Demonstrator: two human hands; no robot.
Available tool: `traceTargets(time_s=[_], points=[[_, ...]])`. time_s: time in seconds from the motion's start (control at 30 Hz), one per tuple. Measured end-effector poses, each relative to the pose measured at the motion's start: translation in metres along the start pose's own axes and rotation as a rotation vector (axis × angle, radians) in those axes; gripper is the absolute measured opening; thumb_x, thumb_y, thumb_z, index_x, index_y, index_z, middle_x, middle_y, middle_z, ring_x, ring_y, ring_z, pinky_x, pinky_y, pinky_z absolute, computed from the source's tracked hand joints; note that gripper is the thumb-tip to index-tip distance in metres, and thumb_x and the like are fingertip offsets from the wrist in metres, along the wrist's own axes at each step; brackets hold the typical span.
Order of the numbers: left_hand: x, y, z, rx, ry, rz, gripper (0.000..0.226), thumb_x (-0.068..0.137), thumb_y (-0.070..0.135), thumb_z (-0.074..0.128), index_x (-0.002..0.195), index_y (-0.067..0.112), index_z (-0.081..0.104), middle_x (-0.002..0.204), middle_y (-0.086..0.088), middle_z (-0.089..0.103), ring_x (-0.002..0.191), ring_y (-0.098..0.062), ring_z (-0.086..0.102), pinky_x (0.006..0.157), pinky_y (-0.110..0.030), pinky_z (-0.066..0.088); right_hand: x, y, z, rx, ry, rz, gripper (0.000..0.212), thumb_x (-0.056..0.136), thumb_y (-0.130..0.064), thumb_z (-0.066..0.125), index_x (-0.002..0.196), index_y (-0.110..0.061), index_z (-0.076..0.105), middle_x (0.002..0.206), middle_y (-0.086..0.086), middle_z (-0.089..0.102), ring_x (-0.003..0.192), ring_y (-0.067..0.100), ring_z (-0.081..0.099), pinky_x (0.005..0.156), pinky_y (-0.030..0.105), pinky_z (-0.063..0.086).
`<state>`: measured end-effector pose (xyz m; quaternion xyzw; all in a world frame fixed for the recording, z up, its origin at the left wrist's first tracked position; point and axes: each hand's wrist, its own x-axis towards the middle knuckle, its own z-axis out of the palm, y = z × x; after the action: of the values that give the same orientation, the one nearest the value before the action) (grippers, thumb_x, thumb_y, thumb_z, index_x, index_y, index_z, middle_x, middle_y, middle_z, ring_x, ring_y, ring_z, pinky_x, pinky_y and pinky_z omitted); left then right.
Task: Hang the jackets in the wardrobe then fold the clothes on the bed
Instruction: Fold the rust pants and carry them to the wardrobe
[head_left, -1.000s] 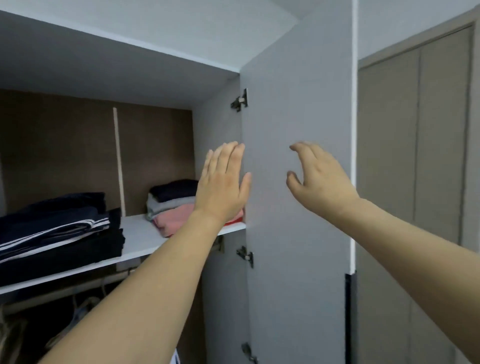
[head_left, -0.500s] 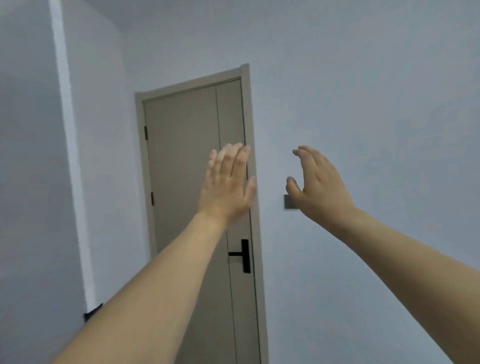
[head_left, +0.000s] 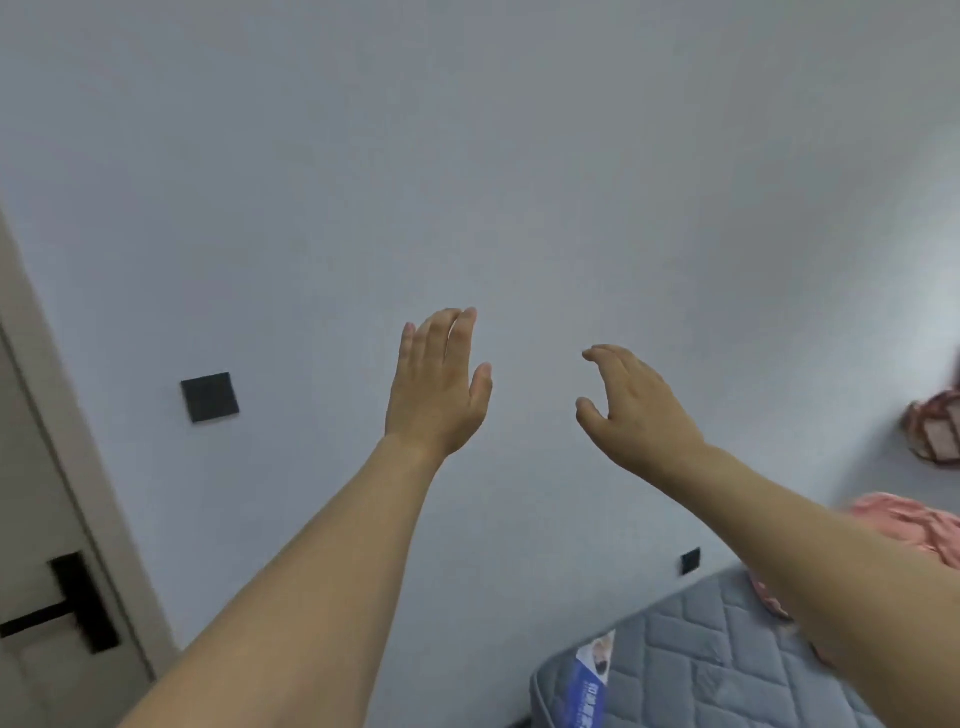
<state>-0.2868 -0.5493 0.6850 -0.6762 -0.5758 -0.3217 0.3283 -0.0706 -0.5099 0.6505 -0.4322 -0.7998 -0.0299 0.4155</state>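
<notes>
Both hands are raised in front of a plain grey wall and hold nothing. My left hand (head_left: 439, 384) is flat with its fingers together and pointing up. My right hand (head_left: 636, 410) is loosely curved with fingers apart. The corner of a grey quilted bed (head_left: 691, 649) shows at the lower right. A pink garment (head_left: 904, 522) lies on it, partly behind my right forearm. A reddish-pink cloth item (head_left: 935, 431) sits at the right edge. The wardrobe is out of view.
A beige room door (head_left: 36, 597) with a black handle (head_left: 67, 605) stands at the lower left. A black wall switch (head_left: 210, 397) is mounted beside it. A small black socket (head_left: 690, 561) sits low on the wall near the bed.
The view has swung right, from the open wardrobe past the room door to the wall and bed corner. Both hands keep the same raised, empty pose.
</notes>
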Motion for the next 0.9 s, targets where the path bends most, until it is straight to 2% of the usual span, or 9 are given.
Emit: traceTargets(time_s=[0.13, 0.3, 0.53, 0.63, 0.73, 0.9], points=[[0.038, 0.072, 0.117, -0.132, -0.137, 0.144, 0.060, 0.098, 0.027, 0.046, 0.151, 0.008, 0.026, 0.151, -0.008, 0.031, 0.142, -0.024, 0.025, 0.122, -0.047, 0.005, -0.006, 0.120, 0.000, -0.112, -0.043, 0.188, 0.053, 0.093, -0.023, 0.052, 0.142, -0.006, 0.038, 0.148, 0.008, 0.040, 0.135, 0.024, 0.037, 0.112, 0.031, 0.024], [0.073, 0.148, 0.232, -0.241, -0.203, 0.287, 0.060, 0.097, 0.028, 0.048, 0.150, 0.007, 0.029, 0.150, -0.009, 0.033, 0.140, -0.027, 0.029, 0.121, -0.049, 0.010, -0.018, 0.244, 0.000, -0.175, -0.051, 0.410, 0.052, 0.092, -0.019, 0.054, 0.140, -0.004, 0.041, 0.144, 0.013, 0.044, 0.130, 0.028, 0.042, 0.108, 0.033, 0.028], [0.093, 0.207, 0.394, -0.329, -0.400, 0.412, 0.060, 0.096, 0.028, 0.049, 0.150, 0.009, 0.030, 0.151, -0.010, 0.033, 0.138, -0.028, 0.031, 0.121, -0.048, 0.012, -0.044, 0.392, 0.038, -0.172, -0.111, 0.709, 0.052, 0.089, -0.013, 0.056, 0.138, -0.002, 0.043, 0.141, 0.018, 0.046, 0.128, 0.032, 0.043, 0.106, 0.035, 0.029], [0.094, 0.226, 0.485, -0.374, -0.537, 0.389, 0.060, 0.096, 0.026, 0.049, 0.150, 0.011, 0.029, 0.153, -0.010, 0.030, 0.139, -0.029, 0.029, 0.119, -0.046, 0.018, -0.057, 0.460, 0.072, -0.196, -0.112, 0.866, 0.047, 0.089, -0.013, 0.055, 0.135, -0.002, 0.046, 0.136, 0.018, 0.049, 0.123, 0.034, 0.046, 0.099, 0.036, 0.032], [0.079, 0.255, 0.593, -0.465, -0.688, 0.303, 0.060, 0.095, 0.024, 0.050, 0.150, 0.011, 0.030, 0.154, -0.010, 0.026, 0.138, -0.030, 0.029, 0.117, -0.040, 0.024, -0.077, 0.537, 0.128, -0.207, -0.162, 1.020, 0.047, 0.091, -0.017, 0.053, 0.136, -0.004, 0.044, 0.137, 0.015, 0.047, 0.124, 0.030, 0.045, 0.100, 0.034, 0.032], [-0.001, 0.327, 0.789, -0.606, -1.049, 0.246, 0.058, 0.093, 0.021, 0.050, 0.147, 0.011, 0.031, 0.153, -0.008, 0.024, 0.137, -0.027, 0.030, 0.112, -0.038, 0.030, -0.131, 0.674, 0.257, -0.183, -0.285, 1.249, 0.051, 0.091, -0.027, 0.054, 0.136, -0.007, 0.040, 0.140, 0.014, 0.042, 0.129, 0.030, 0.040, 0.104, 0.038, 0.035]])
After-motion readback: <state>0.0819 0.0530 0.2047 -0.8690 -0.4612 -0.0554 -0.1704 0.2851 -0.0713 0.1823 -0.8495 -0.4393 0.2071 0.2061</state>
